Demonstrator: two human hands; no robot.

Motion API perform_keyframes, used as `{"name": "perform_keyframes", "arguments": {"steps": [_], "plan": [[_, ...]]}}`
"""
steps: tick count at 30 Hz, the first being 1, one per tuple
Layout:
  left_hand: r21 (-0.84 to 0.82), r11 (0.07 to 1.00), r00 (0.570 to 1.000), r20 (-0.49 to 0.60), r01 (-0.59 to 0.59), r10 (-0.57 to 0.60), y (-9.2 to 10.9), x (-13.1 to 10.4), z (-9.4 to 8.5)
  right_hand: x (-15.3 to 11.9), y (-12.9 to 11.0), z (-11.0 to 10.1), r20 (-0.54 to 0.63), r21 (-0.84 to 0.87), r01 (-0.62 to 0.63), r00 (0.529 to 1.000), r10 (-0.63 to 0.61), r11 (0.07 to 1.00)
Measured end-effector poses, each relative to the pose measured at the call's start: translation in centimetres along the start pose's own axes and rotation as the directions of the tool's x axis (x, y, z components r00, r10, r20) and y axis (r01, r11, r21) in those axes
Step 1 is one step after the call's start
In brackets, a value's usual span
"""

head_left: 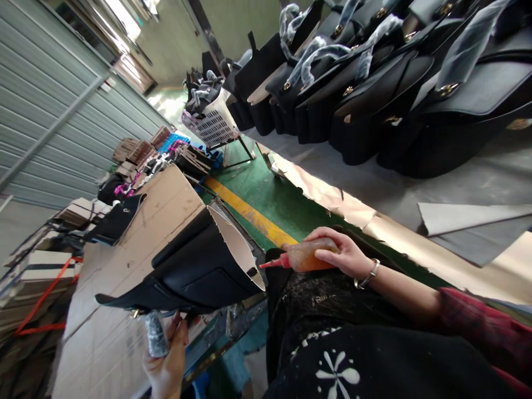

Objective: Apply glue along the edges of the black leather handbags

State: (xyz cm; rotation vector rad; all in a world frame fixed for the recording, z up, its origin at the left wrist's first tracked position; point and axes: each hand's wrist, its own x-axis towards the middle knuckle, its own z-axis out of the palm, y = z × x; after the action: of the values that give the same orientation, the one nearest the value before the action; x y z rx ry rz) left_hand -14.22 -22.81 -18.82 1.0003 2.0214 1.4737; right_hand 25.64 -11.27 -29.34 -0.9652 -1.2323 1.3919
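Observation:
In my right hand is a squeeze bottle of amber liquid, probably glue. Its red nozzle points left, close to the open end of a black handbag but apart from it. The bag lies on its side over the cardboard-covered table, with its pale lining showing at the opening. From below, my left hand grips the bag beside its plastic-wrapped handle; some of its fingertips are hidden by the bag.
Many black handbags with wrapped handles stand along the table at the right. A white plastic basket of bags sits on a stand beyond the green floor. Stacked bag pieces line the cardboard's left side.

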Motion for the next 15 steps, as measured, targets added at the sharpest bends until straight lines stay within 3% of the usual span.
{"name": "perform_keyframes", "arguments": {"steps": [9,15], "plan": [[0.058,0.998,1.0,-0.023,-0.007,0.009,-0.4,0.0,0.0,1.0,0.2,0.6,0.182,-0.134,0.251,0.957,-0.226,0.959],[-0.002,1.0,1.0,0.005,-0.03,0.03,-0.1,-0.3,0.2,1.4,0.5,0.6,0.24,-0.17,0.309,0.934,-0.265,0.936]]}}
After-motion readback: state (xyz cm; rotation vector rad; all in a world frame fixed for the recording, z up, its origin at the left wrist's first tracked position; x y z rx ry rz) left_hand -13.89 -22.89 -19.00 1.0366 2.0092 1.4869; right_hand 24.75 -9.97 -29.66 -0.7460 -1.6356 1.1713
